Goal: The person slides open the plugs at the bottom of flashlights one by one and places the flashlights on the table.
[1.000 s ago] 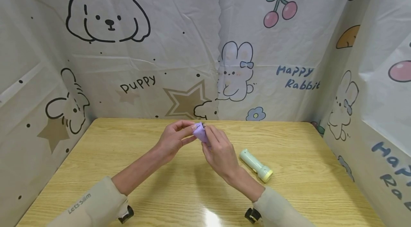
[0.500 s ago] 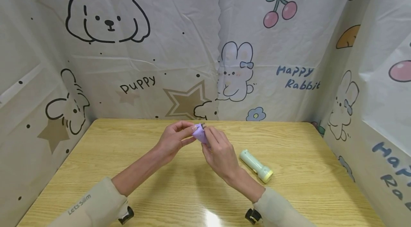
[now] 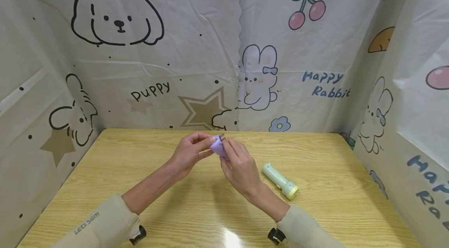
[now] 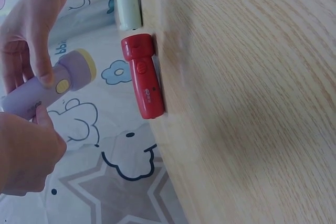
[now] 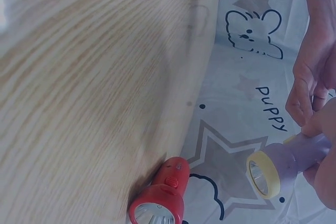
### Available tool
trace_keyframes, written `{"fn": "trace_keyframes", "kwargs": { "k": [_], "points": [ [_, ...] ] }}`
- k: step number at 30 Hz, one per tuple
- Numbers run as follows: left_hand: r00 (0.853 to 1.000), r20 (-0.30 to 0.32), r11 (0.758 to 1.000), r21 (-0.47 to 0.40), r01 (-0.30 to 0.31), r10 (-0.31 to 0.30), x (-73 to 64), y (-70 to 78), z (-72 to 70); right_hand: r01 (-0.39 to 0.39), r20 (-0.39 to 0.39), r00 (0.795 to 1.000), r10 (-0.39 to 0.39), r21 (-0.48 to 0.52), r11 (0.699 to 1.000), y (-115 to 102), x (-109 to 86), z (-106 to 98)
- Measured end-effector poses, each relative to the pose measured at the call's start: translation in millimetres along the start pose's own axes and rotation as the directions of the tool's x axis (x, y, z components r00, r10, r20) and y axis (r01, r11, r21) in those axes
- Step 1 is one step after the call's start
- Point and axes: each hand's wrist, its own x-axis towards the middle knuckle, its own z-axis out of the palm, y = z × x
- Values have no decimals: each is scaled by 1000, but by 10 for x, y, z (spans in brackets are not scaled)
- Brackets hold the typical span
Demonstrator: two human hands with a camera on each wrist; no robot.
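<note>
A purple flashlight with a yellow rim is held up over the far middle of the table between both hands. My right hand grips its body, thumb near the round yellow button in the left wrist view. With thumb and fingers, my left hand pinches the tail end. Small metal prongs stick out of that end. The lamp head points down toward the table in the right wrist view.
On the table to the right lies a pale green flashlight with a yellow rim. A red flashlight lies near the far edge, hidden behind the hands in the head view. A printed cloth hangs behind the table.
The metal prongs at the purple flashlight's tail show more than a second ago. Both hands stay almost in place, and the pale green flashlight has not moved.
</note>
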Motion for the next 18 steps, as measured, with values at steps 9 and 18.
{"fn": "trace_keyframes", "kwargs": {
  "k": [9, 18],
  "points": [
    [1000, -16, 1000, 14, 7, -7, -3, 2, 3, 11, -4, 1000, -11, 0, 1000, -1, -10, 20],
    [1000, -26, 1000, 26, 12, -12, -12, 3, -11, 5, 14, 1000, -5, -6, 1000, -24, -6, 18]
  ]
}}
